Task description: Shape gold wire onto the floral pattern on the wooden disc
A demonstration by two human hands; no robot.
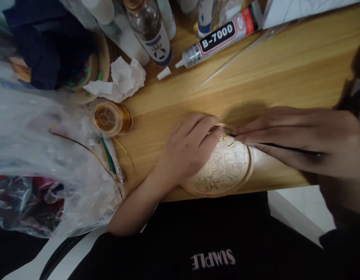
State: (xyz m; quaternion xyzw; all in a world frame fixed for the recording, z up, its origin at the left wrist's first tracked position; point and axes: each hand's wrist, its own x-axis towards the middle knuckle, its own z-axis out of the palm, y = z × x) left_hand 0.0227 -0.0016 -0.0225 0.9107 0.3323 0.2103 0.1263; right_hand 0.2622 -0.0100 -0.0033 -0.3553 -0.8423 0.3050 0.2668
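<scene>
A round pale wooden disc (226,167) with a rim lies near the table's front edge, its face covered in a dark line drawing of curling shapes. Thin gold wire (224,137) follows part of the drawing at the far side. Over the disc's left part lies my left hand (194,144), fingers together and holding it by the far rim; the thumb is hidden. My right hand (296,136) is closed on slim black tweezers (296,149), whose dark tip touches the disc beside the gold wire.
A spool of gold wire (110,118) stands left, near a green-handled tool (108,155) and a large plastic bag (51,147). Behind are crumpled tissue (124,79), a glass bottle (152,35), an uncapped B-7000 glue tube (221,37), its white cap (164,73) and a clear thin stick (226,64).
</scene>
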